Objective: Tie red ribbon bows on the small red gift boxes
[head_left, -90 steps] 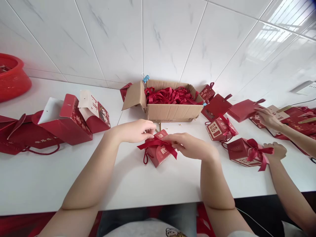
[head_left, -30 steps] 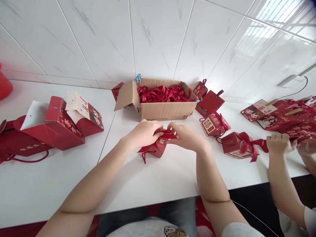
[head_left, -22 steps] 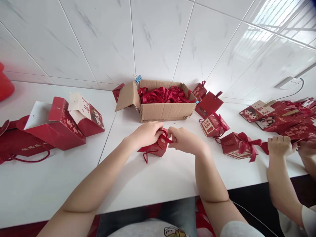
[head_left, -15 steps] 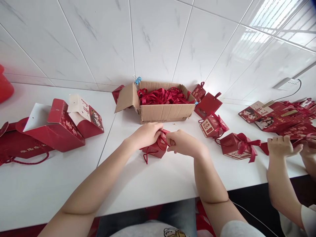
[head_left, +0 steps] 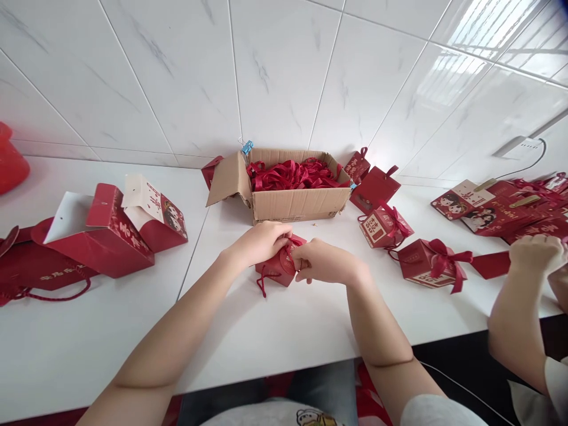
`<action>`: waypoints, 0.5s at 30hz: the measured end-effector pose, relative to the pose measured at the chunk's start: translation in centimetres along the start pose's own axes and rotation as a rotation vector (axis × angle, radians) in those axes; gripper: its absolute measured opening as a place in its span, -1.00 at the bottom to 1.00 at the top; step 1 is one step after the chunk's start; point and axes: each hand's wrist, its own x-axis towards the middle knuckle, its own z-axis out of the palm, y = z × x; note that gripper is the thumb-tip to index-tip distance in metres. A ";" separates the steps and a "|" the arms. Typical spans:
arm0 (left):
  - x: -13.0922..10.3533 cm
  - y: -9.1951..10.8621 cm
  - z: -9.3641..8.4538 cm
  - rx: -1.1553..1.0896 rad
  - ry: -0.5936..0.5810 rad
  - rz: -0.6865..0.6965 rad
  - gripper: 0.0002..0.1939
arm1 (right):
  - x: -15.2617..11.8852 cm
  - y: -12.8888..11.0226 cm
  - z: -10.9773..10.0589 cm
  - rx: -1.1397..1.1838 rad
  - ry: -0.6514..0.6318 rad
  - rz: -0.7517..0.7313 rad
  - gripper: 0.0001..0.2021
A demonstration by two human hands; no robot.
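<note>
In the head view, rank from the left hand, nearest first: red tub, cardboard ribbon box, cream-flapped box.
1. Cardboard ribbon box, just beyond the left hand.
2. Cream-flapped box, off to the left.
3. Red tub, at the far left edge.

Looks forward and steeply down from the person's head, above the near side of the white table. Sits close, with the left hand and right hand around the middle. Takes in the lap at the near side and the tiled wall at the far side. Spreads wide left and right, as the single view.
</note>
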 end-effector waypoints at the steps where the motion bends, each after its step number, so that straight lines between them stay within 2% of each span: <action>1: -0.1 0.0 -0.1 -0.017 -0.008 -0.005 -0.80 | -0.4 0.1 -0.3 -0.014 0.016 -0.001 -0.83; 3: -0.4 0.1 -0.4 -0.079 -0.025 -0.030 -0.79 | -1.1 0.5 -0.8 -0.041 0.088 0.042 -0.73; 6: -0.8 0.3 -1.3 -0.176 -0.049 -0.085 -0.73 | -1.7 1.2 -1.6 -0.023 0.295 0.109 -0.59; 8: -1.1 0.2 -2.0 -0.192 -0.053 -0.124 -0.67 | -1.5 1.7 -1.9 0.005 0.474 0.050 -0.61; 10: -1.5 0.0 -2.8 -0.180 -0.067 -0.171 -0.62 | -0.9 2.1 -1.9 0.014 0.608 -0.069 -0.73; 12: -1.9 -0.4 -3.5 -0.142 -0.107 -0.207 -0.63 | 0.0 2.4 -1.6 0.004 0.640 -0.217 -0.82; 15: -2.4 -0.9 -4.3 -0.074 -0.161 -0.182 -0.67 | 1.5 2.5 -1.0 -0.016 0.534 -0.424 -0.70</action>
